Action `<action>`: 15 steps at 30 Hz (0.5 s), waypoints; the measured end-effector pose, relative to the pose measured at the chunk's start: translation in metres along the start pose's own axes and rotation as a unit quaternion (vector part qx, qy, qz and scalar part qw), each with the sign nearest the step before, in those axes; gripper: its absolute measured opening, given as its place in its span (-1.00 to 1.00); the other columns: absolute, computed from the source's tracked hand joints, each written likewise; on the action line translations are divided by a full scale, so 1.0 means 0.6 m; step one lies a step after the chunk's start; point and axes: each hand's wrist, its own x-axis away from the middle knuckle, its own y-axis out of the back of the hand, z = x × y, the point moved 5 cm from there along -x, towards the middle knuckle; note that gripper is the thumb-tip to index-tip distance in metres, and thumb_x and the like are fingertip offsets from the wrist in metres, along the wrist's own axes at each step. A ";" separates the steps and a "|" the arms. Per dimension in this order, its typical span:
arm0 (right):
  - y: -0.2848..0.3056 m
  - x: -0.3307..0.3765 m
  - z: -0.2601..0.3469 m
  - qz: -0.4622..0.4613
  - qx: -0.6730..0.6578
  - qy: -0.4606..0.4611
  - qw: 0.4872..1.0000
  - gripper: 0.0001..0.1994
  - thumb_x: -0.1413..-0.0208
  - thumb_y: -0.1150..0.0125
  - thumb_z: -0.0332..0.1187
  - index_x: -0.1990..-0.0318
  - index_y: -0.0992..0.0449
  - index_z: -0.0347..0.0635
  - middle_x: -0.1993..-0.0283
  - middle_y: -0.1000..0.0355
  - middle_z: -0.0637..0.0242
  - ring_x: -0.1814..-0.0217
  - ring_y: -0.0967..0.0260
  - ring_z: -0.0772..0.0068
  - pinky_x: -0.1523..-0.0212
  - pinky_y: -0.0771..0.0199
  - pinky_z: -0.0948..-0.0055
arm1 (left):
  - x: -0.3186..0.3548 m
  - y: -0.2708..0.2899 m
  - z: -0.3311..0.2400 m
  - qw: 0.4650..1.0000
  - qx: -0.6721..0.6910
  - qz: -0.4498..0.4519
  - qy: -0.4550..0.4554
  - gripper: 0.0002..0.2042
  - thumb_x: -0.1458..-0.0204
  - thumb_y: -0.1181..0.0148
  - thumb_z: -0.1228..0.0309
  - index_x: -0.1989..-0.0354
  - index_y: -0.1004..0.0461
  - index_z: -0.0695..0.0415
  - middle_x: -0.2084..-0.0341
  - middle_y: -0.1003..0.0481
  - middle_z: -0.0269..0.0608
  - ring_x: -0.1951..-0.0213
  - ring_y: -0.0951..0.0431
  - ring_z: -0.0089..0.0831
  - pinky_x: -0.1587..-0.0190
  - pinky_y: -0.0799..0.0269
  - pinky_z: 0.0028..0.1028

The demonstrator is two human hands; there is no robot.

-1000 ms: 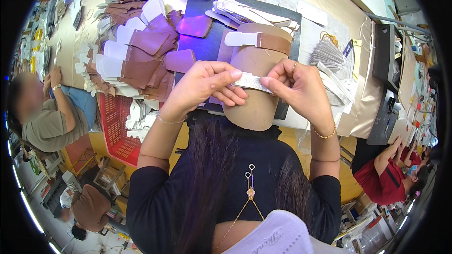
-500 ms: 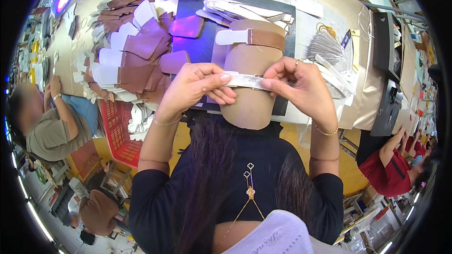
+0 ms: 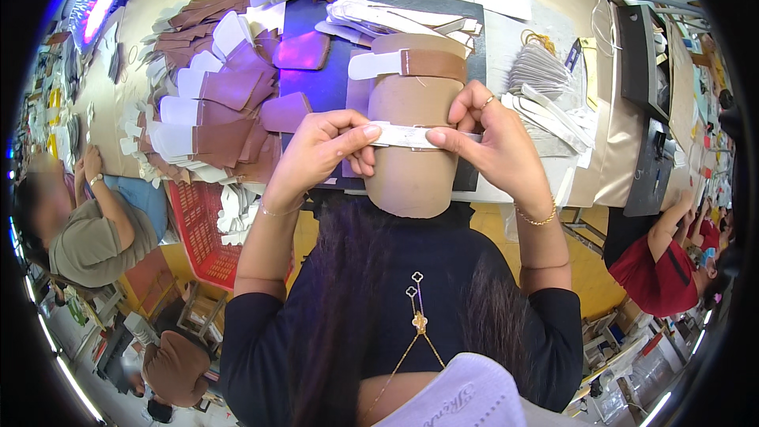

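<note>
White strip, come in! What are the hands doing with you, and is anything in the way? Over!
Left hand and right hand gripping white strip. Strip held across tan curved form. Brown-and-white strap farther up form, apart from hands.

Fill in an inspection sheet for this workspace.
Surface: tan-covered table; black rectangular mat on it.
Job's things: narrow white strip across a tan rounded form; brown-and-white flat strap farther up it.
Clutter: stacked brown-and-white flat pieces left; grey-white fanned stack right.
Hands: left hand and right hand each pinch the strip.
Cables: thin pale looped cord, upper right; kind unclear.
Surroundings: perforated red plastic basket near left; co-worker in olive top left, co-worker in red top right.
</note>
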 end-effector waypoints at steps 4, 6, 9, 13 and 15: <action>0.004 0.004 -0.021 -0.014 -0.074 0.007 0.997 -0.74 0.08 -0.37 -0.44 0.33 -0.34 -0.18 0.55 -0.26 0.54 0.50 -0.20 0.75 0.44 -0.26 0.70 | 0.000 0.010 -0.004 0.997 -0.040 -0.007 -0.073 -0.81 -0.12 -0.07 0.45 0.43 -0.47 0.35 0.49 -0.37 -0.24 0.60 -0.46 -0.55 0.57 -0.41 -0.63; 0.020 0.013 -0.027 -0.021 -0.171 0.036 0.984 -0.74 0.09 -0.37 -0.47 0.32 -0.35 -0.19 0.52 -0.30 0.51 0.47 -0.25 0.73 0.41 -0.30 0.70 | 0.008 0.030 -0.004 0.994 -0.064 -0.026 -0.080 -0.81 -0.11 -0.09 0.45 0.45 -0.47 0.36 0.43 -0.32 -0.26 0.59 -0.43 -0.57 0.58 -0.39 -0.65; 0.028 0.019 -0.041 -0.030 -0.233 0.021 0.972 -0.74 0.10 -0.38 -0.48 0.30 -0.37 -0.22 0.48 -0.36 0.48 0.43 -0.31 0.71 0.36 -0.34 0.70 | 0.013 0.047 0.008 0.997 -0.055 -0.018 -0.059 -0.80 -0.10 -0.10 0.44 0.43 -0.47 0.36 0.34 -0.29 -0.24 0.55 -0.41 -0.60 0.59 -0.39 -0.68; 0.023 0.018 -0.057 -0.033 -0.260 0.005 0.965 -0.73 0.10 -0.38 -0.45 0.29 -0.38 -0.24 0.48 -0.39 0.45 0.40 -0.35 0.70 0.34 -0.37 0.69 | 0.006 0.048 0.028 0.997 -0.041 -0.013 -0.059 -0.79 -0.11 -0.10 0.42 0.40 -0.48 0.37 0.30 -0.27 -0.23 0.54 -0.40 -0.58 0.61 -0.39 -0.67; 0.018 0.016 -0.065 -0.032 -0.280 0.004 0.959 -0.72 0.10 -0.39 -0.41 0.28 -0.39 -0.23 0.49 -0.37 0.46 0.41 -0.33 0.71 0.34 -0.35 0.70 | -0.001 0.046 0.035 0.998 -0.027 -0.011 -0.061 -0.79 -0.11 -0.10 0.42 0.41 -0.48 0.38 0.30 -0.27 -0.24 0.54 -0.40 -0.57 0.62 -0.39 -0.67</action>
